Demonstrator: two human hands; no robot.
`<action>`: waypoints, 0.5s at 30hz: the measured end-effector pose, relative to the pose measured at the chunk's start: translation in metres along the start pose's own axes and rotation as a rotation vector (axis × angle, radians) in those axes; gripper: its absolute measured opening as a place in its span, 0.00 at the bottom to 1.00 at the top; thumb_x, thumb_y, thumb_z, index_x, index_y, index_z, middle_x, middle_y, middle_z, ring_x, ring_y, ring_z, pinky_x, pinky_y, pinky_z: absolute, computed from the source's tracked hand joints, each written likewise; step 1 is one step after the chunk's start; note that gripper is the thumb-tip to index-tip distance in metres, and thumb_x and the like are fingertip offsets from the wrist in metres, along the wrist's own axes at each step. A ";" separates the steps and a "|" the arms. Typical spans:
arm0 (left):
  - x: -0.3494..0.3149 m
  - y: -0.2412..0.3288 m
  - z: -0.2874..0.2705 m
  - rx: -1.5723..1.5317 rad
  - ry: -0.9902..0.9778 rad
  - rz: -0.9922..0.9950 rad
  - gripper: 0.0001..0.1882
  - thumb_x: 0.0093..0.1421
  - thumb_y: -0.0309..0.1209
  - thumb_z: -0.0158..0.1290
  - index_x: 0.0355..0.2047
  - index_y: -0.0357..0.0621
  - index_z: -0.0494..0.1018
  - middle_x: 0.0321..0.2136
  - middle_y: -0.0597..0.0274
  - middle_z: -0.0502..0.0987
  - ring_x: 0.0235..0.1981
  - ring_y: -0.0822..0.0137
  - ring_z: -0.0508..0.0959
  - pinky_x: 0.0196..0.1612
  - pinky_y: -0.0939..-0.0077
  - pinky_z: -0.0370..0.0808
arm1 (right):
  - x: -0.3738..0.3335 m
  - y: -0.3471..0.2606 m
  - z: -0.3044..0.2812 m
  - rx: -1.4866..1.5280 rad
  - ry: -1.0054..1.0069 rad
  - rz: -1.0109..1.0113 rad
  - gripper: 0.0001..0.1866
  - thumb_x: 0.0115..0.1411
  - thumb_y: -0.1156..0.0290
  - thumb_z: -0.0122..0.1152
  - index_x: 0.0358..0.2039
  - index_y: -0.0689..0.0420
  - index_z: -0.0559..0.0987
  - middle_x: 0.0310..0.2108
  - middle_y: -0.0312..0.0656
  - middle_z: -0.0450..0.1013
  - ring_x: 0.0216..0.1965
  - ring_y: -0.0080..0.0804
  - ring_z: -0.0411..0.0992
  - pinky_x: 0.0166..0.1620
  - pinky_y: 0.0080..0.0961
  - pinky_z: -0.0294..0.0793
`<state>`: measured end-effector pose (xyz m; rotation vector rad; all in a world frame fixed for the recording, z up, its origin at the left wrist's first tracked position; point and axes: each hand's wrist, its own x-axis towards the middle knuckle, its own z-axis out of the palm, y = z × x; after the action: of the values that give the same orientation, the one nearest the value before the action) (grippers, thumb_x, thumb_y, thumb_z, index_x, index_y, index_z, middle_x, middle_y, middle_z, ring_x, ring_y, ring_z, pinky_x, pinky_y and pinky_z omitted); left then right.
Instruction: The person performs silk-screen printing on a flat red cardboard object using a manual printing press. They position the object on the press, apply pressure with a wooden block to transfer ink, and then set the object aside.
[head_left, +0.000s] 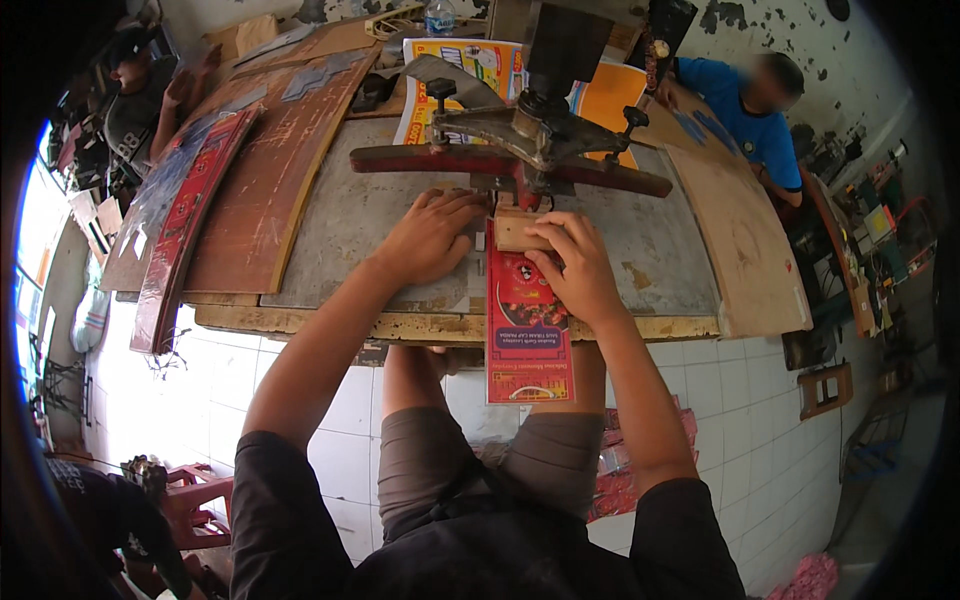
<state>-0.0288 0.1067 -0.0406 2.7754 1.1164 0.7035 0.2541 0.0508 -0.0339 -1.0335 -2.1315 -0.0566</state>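
Note:
My right hand [580, 262] is closed on a small wooden block [520, 232], with fingers on its top and right side. The block rests on the far end of a long, flat red printed bag [530, 310]. A short white cord handle [532, 393] shows at the bag's near end, which hangs past the table edge toward my lap. My left hand [432, 238] lies palm down on the grey tabletop [345, 220], left of the block, its fingers reaching toward the press foot. Just beyond both hands stands a hand press [535, 140] with a red crossbar; its lower tip is close to the block.
Brown boards and a plastic-wrapped red bundle [195, 220] lie at left. A tan board [740, 240] covers the right side. Printed sheets [480, 65] and a water bottle [438, 18] are behind the press. Co-workers sit at far left and right. Red packets [615, 470] lie on the floor.

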 end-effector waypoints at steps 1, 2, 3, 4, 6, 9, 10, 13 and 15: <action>-0.001 0.000 0.001 0.000 -0.004 -0.005 0.31 0.62 0.28 0.46 0.68 0.41 0.70 0.71 0.49 0.72 0.75 0.50 0.66 0.77 0.42 0.58 | 0.000 0.001 0.001 0.014 -0.005 0.001 0.17 0.63 0.70 0.74 0.52 0.53 0.83 0.52 0.38 0.76 0.55 0.44 0.74 0.59 0.44 0.73; -0.001 0.000 0.002 0.000 0.009 -0.002 0.32 0.62 0.28 0.46 0.68 0.42 0.70 0.71 0.49 0.72 0.75 0.50 0.66 0.77 0.42 0.58 | 0.000 0.003 0.001 0.028 -0.010 0.001 0.17 0.64 0.70 0.75 0.52 0.54 0.83 0.53 0.38 0.75 0.55 0.44 0.74 0.59 0.44 0.74; -0.002 -0.001 0.002 0.004 0.023 0.001 0.32 0.62 0.28 0.46 0.68 0.42 0.70 0.71 0.49 0.72 0.75 0.50 0.66 0.77 0.41 0.58 | 0.001 0.003 0.001 0.044 -0.013 -0.001 0.17 0.64 0.70 0.75 0.52 0.54 0.83 0.53 0.39 0.75 0.55 0.45 0.74 0.59 0.45 0.74; -0.003 -0.002 0.003 0.008 0.037 0.002 0.32 0.62 0.29 0.46 0.68 0.42 0.70 0.71 0.49 0.72 0.75 0.50 0.66 0.77 0.41 0.57 | 0.001 0.002 0.001 0.037 -0.009 0.000 0.17 0.64 0.70 0.75 0.52 0.55 0.83 0.53 0.39 0.75 0.56 0.45 0.74 0.59 0.45 0.74; -0.005 -0.002 0.004 0.032 0.047 -0.001 0.31 0.62 0.29 0.46 0.67 0.42 0.72 0.71 0.49 0.72 0.75 0.50 0.66 0.77 0.41 0.58 | 0.002 -0.001 0.000 0.018 0.002 -0.002 0.18 0.63 0.69 0.76 0.52 0.55 0.83 0.54 0.39 0.75 0.56 0.45 0.74 0.59 0.45 0.74; -0.011 0.003 0.000 0.022 0.035 -0.044 0.28 0.64 0.30 0.47 0.64 0.42 0.75 0.71 0.50 0.72 0.74 0.49 0.68 0.76 0.44 0.61 | 0.001 -0.003 -0.001 -0.025 0.028 0.018 0.20 0.62 0.68 0.78 0.52 0.56 0.82 0.56 0.40 0.75 0.57 0.46 0.75 0.60 0.45 0.75; -0.013 0.008 -0.002 0.007 0.025 -0.064 0.27 0.65 0.31 0.47 0.63 0.42 0.76 0.71 0.50 0.73 0.73 0.49 0.69 0.76 0.45 0.62 | -0.001 -0.002 0.000 -0.018 0.035 0.030 0.20 0.61 0.68 0.78 0.52 0.56 0.82 0.56 0.41 0.75 0.57 0.47 0.75 0.60 0.45 0.75; -0.035 0.025 -0.011 -0.037 0.039 -0.146 0.23 0.68 0.33 0.50 0.61 0.42 0.78 0.70 0.51 0.74 0.72 0.50 0.71 0.74 0.48 0.64 | -0.007 -0.002 0.001 0.027 0.039 0.044 0.22 0.60 0.68 0.79 0.53 0.55 0.81 0.57 0.42 0.75 0.57 0.49 0.75 0.60 0.45 0.75; -0.061 0.045 -0.023 -0.081 0.062 -0.194 0.23 0.69 0.34 0.52 0.62 0.42 0.78 0.70 0.51 0.74 0.71 0.50 0.72 0.73 0.48 0.64 | -0.017 -0.010 -0.008 0.077 0.018 0.028 0.23 0.59 0.68 0.79 0.53 0.55 0.81 0.57 0.42 0.75 0.58 0.50 0.75 0.60 0.45 0.75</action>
<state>-0.0487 0.0307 -0.0331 2.5509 1.3149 0.7976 0.2589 0.0302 -0.0367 -1.0133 -2.0864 0.0299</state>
